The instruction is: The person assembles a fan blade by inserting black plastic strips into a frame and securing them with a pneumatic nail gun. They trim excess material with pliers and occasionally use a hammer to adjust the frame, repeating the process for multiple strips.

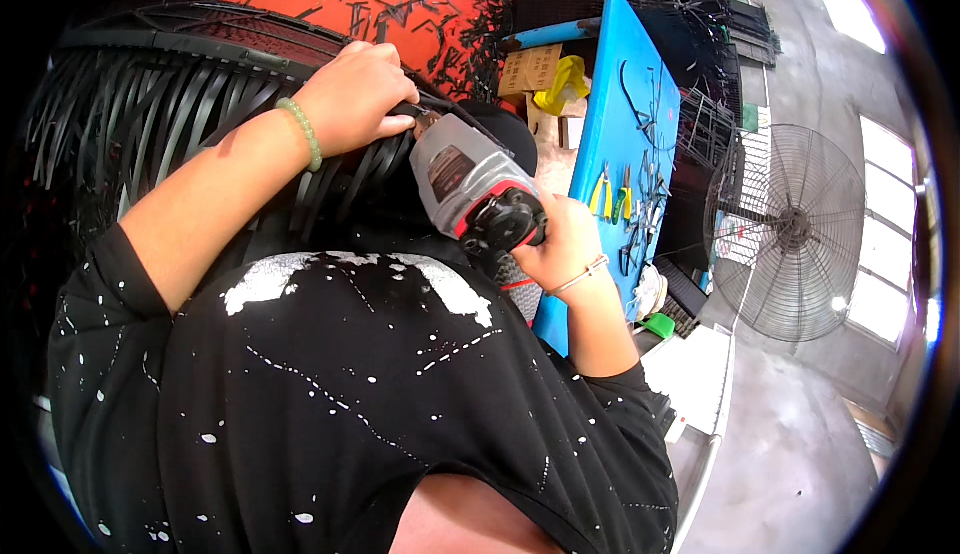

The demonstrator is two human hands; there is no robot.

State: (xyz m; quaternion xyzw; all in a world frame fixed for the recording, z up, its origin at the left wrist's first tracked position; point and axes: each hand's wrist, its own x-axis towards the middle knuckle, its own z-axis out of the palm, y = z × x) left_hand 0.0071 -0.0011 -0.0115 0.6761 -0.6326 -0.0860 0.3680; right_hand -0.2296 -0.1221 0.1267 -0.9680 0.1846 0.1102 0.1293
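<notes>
My right hand (565,239) grips the handle of a grey and black staple gun (462,176) with red trim. The tool's metal nose points away from me, up against a dark edge near my left fingers. My left hand (345,99) is closed, thumb and fingers pinching the end of a black strip (405,111) right beside that nose. Below and left of this hand, many loose black flat strips (150,119) hang from a dark woven frame (200,39). The part directly under the staple gun's nose is mostly hidden.
Black strip scraps lie over a red surface (420,4) ahead. To the right stands a blue tabletop (605,114) carrying yellow-handled pliers (601,194) and several dark pieces. Behind it are a cardboard box (530,67), a yellow bag (563,86) and a large fan (790,229).
</notes>
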